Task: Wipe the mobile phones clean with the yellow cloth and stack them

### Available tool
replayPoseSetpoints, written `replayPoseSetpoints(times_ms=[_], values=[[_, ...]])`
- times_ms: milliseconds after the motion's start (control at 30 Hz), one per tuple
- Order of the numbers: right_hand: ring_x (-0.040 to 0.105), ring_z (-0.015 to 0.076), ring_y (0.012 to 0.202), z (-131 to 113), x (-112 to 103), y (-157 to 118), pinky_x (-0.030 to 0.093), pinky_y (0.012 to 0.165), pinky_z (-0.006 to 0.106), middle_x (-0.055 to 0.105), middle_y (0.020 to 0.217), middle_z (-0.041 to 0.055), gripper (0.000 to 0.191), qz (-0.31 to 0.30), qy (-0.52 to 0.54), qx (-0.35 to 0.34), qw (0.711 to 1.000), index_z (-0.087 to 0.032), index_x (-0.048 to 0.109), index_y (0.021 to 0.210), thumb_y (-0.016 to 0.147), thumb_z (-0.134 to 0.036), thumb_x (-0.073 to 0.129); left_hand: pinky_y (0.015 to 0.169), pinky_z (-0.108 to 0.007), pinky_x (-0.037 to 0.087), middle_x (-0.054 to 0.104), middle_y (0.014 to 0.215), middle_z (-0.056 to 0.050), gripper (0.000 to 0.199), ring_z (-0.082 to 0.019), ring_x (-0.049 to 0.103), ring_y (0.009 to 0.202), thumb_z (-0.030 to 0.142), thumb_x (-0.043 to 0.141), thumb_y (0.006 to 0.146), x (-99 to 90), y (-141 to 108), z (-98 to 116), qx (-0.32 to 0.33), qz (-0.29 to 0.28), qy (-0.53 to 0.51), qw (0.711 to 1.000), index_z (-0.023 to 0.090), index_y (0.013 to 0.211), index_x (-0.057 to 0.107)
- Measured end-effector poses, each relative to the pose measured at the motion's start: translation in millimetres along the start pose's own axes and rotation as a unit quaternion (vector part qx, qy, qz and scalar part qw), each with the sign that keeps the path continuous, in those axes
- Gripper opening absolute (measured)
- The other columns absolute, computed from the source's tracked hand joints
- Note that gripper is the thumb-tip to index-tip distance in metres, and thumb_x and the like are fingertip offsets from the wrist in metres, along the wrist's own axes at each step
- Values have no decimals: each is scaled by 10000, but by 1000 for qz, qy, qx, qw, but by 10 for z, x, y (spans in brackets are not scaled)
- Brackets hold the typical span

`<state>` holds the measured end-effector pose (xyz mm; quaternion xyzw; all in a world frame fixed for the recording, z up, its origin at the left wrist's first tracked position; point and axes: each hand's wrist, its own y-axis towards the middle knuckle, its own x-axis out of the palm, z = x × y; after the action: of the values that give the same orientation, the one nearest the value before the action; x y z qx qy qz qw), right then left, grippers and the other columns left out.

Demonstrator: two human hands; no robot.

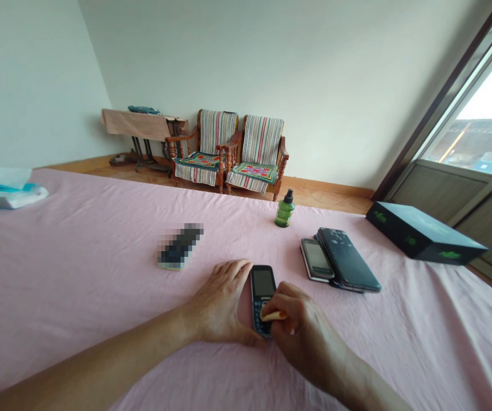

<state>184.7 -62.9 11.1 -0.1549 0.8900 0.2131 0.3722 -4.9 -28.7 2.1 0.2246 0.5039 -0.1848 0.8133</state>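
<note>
A dark keypad phone (263, 282) lies face up on the pink cloth (113, 240), its screen toward the far side. My left hand (224, 302) grips its left side, fingers at the top corner and thumb at the bottom edge. Over the keypad, my right hand (291, 314) pinches a small yellowish item (275, 315) that touches the keys; most of that item is hidden by the fingers. To the right lie a small phone (317, 260) and a larger dark phone or case (349, 260), side by side. Another phone (180, 248), pixelated, rests to the left.
A green spray bottle (285, 210) stands near the far edge. A black box (426, 234) sits at the right, and a tissue pack (6, 191) at the far left. Beyond are two wooden chairs (254, 148) and a cloth-covered table (137, 124).
</note>
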Motion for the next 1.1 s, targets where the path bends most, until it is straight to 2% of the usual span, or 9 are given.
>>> replayPoseSetpoints(times_ms=[200, 400, 600, 833, 1000, 1100], values=[[488, 138, 742, -34, 17, 1, 345, 632, 247, 552, 812, 18, 317, -13, 9, -26, 1000, -193, 644, 736, 649, 48, 459, 1043, -488, 306, 431, 1331, -154, 1073, -362, 400, 1230, 641, 760, 453, 0, 6, 4, -2, 8, -9, 1000, 180, 1325, 339], [477, 130, 678, 11, -33, 13, 315, 579, 244, 546, 738, 11, 286, 2, -8, 14, 1000, -180, 623, 676, 619, 48, 460, 1045, -500, 291, 424, 1342, -144, 983, -371, 382, 1245, 638, 727, 507, -21, 3, 22, -9, -6, -2, 1000, 195, 1308, 368], [503, 135, 760, -22, 3, 13, 355, 631, 238, 560, 830, 24, 326, -24, 22, -23, 999, -194, 659, 753, 686, 44, 447, 1034, -492, 297, 433, 1324, -137, 993, -369, 397, 1230, 623, 733, 501, -8, 6, 4, 2, 6, -9, 1000, 212, 1320, 349], [484, 117, 677, -5, -39, 27, 320, 571, 234, 542, 747, 3, 296, -7, 11, -4, 1000, -180, 627, 688, 627, 52, 454, 1044, -498, 294, 422, 1337, -139, 1007, -364, 383, 1245, 637, 738, 493, 5, -1, -5, -2, 0, -3, 1000, 206, 1318, 354], [501, 124, 725, -19, -2, 2, 350, 609, 231, 557, 822, 18, 338, -20, 21, -18, 999, -193, 662, 760, 657, 45, 446, 1040, -494, 306, 435, 1324, -140, 1007, -357, 404, 1228, 625, 738, 498, 17, 8, -11, -1, 5, -6, 1000, 200, 1323, 347], [495, 121, 695, -13, 1, 5, 335, 588, 232, 556, 788, 14, 323, -10, 10, -9, 1000, -187, 653, 737, 639, 47, 452, 1043, -500, 303, 427, 1335, -141, 1014, -363, 395, 1237, 627, 740, 494, 5, 1, -9, -2, 5, -7, 1000, 199, 1326, 349]])
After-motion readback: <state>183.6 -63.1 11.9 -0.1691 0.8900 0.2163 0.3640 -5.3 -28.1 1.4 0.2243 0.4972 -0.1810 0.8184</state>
